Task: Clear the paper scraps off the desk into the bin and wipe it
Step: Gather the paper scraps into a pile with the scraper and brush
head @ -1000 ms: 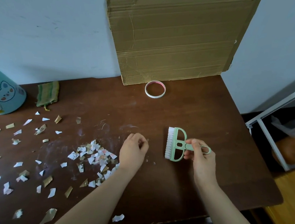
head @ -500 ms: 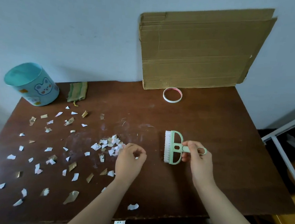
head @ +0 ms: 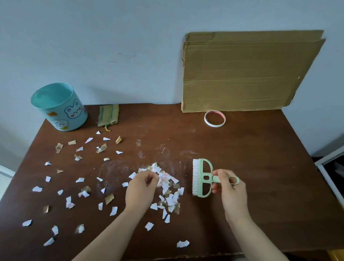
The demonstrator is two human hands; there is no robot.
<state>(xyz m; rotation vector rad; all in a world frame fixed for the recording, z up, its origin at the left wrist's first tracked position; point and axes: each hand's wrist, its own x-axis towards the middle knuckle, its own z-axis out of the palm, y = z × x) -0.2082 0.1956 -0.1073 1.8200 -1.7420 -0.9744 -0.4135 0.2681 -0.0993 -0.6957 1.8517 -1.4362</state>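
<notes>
Head view is showing the left hand [head: 142, 187] hovering low over the desk [head: 257, 169], its fingers curling inward with the tips bunching against the thumb on the near-left edge of a heap of paper scraps [head: 168, 192]; whether a scrap is caught between them I cannot tell. The right hand [head: 229, 189] is pinching the thin handle of a green brush [head: 203, 178] between thumb and fingers, and the brush is standing just right of the heap, its white bristles facing left toward the paper and not touching it. Loose scraps [head: 71, 202], white and brown, are lying scattered over the left half of the desk, well apart from one another, and they are filling the stretch between the heap and the bin [head: 72, 115]. That bin, teal with a bear on it, is sitting at the far left corner with its mouth tilting toward the wall. A green cloth [head: 108, 115] is lying just beside it. Farther right, a ring of tape [head: 214, 125] is lying flat in front of a sheet of cardboard [head: 244, 74] that is leaning against the wall. Pale smears are showing on the wood beyond the heap.
</notes>
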